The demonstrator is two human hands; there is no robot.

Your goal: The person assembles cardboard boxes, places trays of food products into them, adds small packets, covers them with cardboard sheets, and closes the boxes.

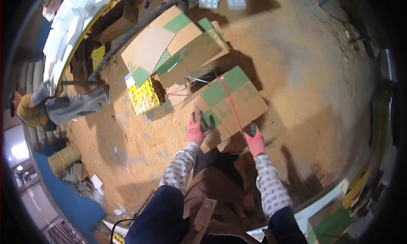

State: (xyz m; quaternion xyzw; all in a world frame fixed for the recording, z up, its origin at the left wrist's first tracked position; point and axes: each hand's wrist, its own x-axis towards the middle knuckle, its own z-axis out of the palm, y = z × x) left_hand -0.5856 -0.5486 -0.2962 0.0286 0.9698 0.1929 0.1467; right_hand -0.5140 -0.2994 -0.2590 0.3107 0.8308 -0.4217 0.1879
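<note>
A brown cardboard box with green panels [250, 102] lies in front of me, a red strap [229, 97] running across its top. My left hand [196, 131], in a pink glove with dark fingertips, rests at the box's near left part with its fingers spread. At the near right edge is my right hand [255, 142], gloved the same way, its fingers curled beside the lower end of the red strap. Whether those fingers grip the strap cannot be made out. Beyond the box lie more brown and green cardboard boxes [186, 59]. Left of them sits a yellow tray of eggs [144, 97].
A co-worker [55, 108] stands at the left beside a long white surface [63, 40]. White trays [235, 0] lie on the floor at the top. A rolled mat [64, 160] is at the lower left, another green and brown box [330, 222] at the lower right.
</note>
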